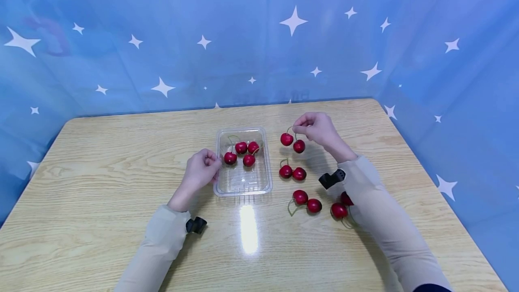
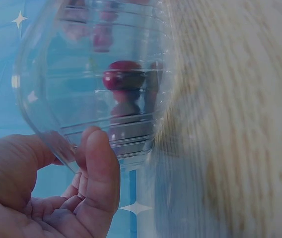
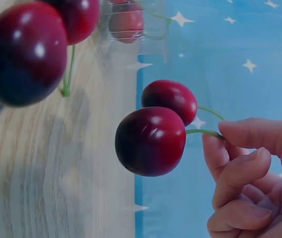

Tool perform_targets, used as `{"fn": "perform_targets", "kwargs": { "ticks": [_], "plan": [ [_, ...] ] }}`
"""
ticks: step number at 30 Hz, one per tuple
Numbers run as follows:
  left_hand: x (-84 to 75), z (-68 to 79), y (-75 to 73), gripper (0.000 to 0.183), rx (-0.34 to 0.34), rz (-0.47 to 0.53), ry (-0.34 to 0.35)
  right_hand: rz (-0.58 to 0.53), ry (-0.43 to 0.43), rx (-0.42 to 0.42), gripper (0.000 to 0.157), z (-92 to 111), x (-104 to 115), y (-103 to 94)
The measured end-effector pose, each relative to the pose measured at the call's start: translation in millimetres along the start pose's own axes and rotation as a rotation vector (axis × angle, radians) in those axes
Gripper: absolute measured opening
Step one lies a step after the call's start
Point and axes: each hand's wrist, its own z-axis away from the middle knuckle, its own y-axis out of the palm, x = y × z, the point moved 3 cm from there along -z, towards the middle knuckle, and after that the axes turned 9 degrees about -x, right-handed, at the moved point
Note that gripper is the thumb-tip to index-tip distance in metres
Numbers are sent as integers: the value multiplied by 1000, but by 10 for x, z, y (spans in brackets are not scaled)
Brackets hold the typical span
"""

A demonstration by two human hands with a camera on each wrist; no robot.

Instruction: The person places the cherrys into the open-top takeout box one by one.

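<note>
Left hand (image 1: 200,168) pinching rim of clear plastic container (image 1: 243,192) on its right; right hand (image 1: 318,129) pinching stems of cherry pair (image 1: 299,146), fruit hanging below fingertips, outside container. Four loose cherries (image 1: 249,160) lying inside, seemingly about a third done. Three more pairs (image 1: 285,171) waiting on desk (image 1: 101,170), nearer person than right hand, one partly hiding under right sleeve (image 1: 379,197). Far desk edge running beyond both hands; desk stretching wide left of left hand, probably giving moving room.

Narrow lane between tray (image 1: 234,180) and loose cherries (image 1: 285,171); tray rim (image 1: 268,161) obstructs.
</note>
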Motion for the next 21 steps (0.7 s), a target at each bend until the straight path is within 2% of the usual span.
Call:
{"fn": "perform_targets", "kwargs": {
  "ticks": [14, 21],
  "plan": [
    [-5, -6, 3, 6, -1, -4, -6, -187, -34, -53, 20, 71, 73, -31],
    [-4, 0, 4, 5, -5, -2, -8, -298, -73, -57, 3, 100, 103, 12]
  ]
}}
